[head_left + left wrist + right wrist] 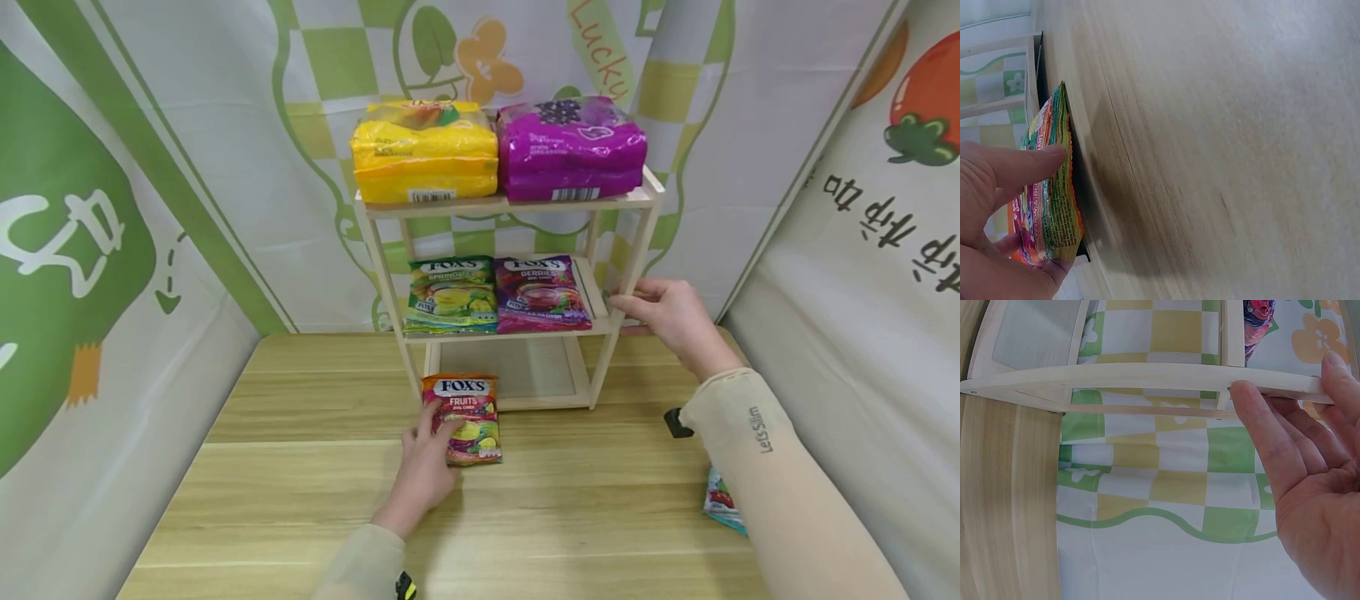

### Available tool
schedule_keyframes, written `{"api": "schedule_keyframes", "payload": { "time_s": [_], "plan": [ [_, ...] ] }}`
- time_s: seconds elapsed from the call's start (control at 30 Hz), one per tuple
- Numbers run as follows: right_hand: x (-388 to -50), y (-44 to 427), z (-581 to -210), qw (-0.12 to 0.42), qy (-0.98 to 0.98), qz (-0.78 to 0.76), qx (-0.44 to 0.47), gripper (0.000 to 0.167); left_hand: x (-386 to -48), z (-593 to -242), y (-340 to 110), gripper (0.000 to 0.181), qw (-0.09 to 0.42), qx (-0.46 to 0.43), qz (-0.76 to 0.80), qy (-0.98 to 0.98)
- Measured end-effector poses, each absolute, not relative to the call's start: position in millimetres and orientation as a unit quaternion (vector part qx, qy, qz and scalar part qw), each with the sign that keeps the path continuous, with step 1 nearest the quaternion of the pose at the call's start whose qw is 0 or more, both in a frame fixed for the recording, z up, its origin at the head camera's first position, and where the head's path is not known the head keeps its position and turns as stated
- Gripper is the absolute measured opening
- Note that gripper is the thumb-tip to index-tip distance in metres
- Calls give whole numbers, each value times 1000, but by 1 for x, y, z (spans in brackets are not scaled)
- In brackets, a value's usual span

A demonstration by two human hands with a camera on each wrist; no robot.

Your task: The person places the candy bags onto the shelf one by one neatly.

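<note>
My left hand (427,462) grips a small red and orange bag of Fox's Fruits candy (474,429) at the front left of the bottom shelf. In the left wrist view, the thumb lies over the candy bag's (1054,206) edge and other fingers reach round its far end. The wooden shelf rack (510,337) has three levels. With thumb and fingers, my right hand (678,321) holds its right front post (1166,376). Side by side on the middle shelf lie a green candy bag (452,296) and a purple Berries candy bag (543,293).
On the top shelf stand a large yellow pack (423,154) and a large purple pack (573,154). A teal-edged bag (722,502) lies on the wooden table (570,517), partly hidden by the right sleeve. Printed cloth (225,125) hangs behind and at both sides.
</note>
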State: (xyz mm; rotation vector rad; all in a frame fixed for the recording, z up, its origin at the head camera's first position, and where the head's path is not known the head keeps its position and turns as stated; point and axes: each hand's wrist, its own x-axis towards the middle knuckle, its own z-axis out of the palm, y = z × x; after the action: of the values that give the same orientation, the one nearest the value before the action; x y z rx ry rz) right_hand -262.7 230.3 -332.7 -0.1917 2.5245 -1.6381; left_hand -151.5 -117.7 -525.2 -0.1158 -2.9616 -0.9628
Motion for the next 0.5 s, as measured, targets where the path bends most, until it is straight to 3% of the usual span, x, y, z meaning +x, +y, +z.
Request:
{"api": "schedule_keyframes", "payload": {
  "time_s": [0.5],
  "plan": [
    [-262,231,-333,60,834,-544,-68,54,-152,-527,-115,76,39,-61,-241,-968]
  ]
}}
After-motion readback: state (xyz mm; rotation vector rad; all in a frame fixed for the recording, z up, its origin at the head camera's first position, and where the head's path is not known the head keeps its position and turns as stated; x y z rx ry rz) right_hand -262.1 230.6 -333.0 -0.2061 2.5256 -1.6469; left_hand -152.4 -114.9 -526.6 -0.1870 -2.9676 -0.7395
